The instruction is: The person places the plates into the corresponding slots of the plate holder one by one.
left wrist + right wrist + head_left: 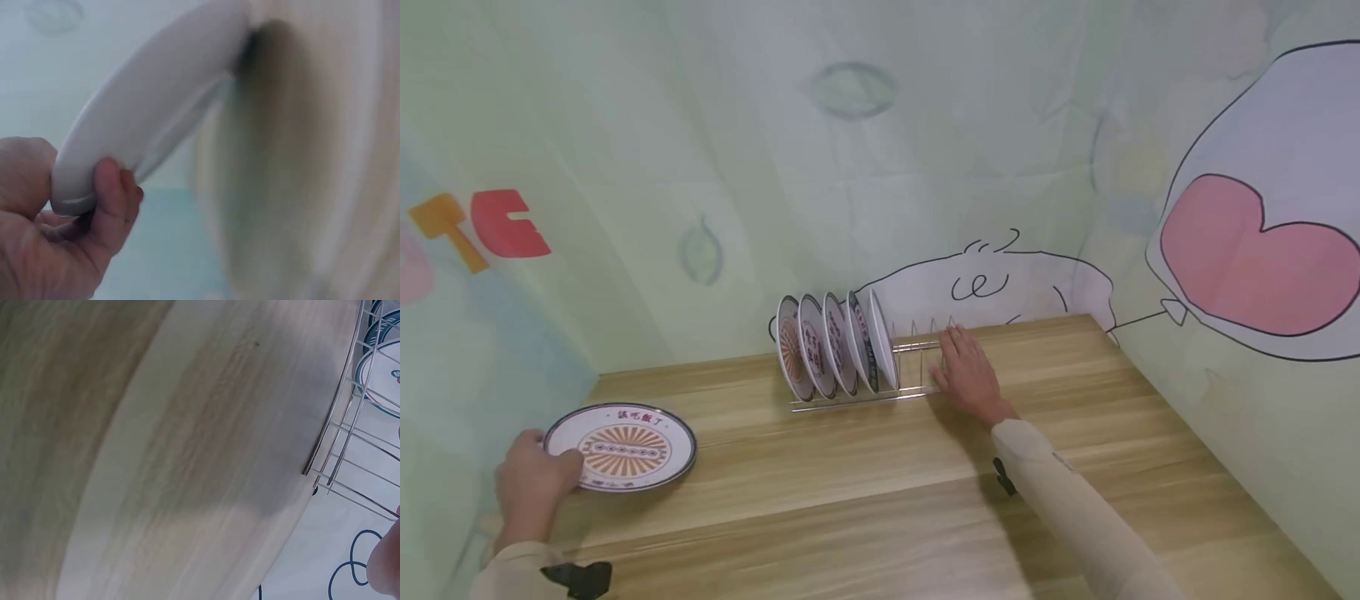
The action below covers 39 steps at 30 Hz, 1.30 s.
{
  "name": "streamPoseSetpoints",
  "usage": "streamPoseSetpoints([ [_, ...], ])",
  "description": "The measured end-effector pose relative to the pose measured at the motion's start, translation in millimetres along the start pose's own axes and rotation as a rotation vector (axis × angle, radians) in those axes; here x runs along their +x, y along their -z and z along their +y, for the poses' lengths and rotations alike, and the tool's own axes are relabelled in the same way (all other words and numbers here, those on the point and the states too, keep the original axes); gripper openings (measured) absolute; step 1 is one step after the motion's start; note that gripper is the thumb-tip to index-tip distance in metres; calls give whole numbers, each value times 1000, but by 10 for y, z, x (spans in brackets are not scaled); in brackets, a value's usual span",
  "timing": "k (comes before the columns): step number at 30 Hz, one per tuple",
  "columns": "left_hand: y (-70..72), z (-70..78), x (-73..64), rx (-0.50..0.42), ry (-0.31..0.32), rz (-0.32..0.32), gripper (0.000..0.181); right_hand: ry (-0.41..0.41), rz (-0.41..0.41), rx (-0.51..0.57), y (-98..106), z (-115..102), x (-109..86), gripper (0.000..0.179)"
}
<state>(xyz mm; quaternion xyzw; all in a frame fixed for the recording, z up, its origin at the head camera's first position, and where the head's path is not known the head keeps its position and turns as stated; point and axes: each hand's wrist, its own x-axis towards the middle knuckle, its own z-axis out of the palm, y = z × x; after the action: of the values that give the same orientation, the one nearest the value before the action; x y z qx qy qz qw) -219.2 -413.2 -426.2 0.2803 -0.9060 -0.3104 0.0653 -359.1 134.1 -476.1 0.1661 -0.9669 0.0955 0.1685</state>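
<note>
My left hand pinches a white plate by its left rim, thumb on the upper face and fingers below. The plate has a dark rim, red characters and an orange ray pattern; it is tilted over the table's left side. Its pale underside shows in the left wrist view, with curled fingers against it. At the right end of a wire dish rack, my right hand rests with its fingers extended over the wires. Several plates stand upright in the rack's left part.
The wood-grain table runs under both arms. A printed fabric backdrop stands close behind the rack and along both sides. In the right wrist view, rack wires lie near the table's back edge.
</note>
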Motion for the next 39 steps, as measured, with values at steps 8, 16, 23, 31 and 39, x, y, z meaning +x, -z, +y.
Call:
streamPoseSetpoints([
  [8, 378, 644, -322, 83, -142, 78, 71, 5, 6, -6, -8, -5, -5, 66],
  [16, 627, 1514, -908, 43, -202, 160, 69, 27, 10, -2, 9, -43, 48, 66],
  [23, 469, 2405, -1288, 1, -459, 237, 71, -4, -18, 19, -1, -34, -3, 67],
  [31, -32, 3219, -1432, 17, -673, 128, 64, 14, 3, 36, -37, 14, -21, 66],
  [39, -658, 3655, -1365, 85, -783, 61, 41, 13, 20, 25, -28, 10, -15, 66],
])
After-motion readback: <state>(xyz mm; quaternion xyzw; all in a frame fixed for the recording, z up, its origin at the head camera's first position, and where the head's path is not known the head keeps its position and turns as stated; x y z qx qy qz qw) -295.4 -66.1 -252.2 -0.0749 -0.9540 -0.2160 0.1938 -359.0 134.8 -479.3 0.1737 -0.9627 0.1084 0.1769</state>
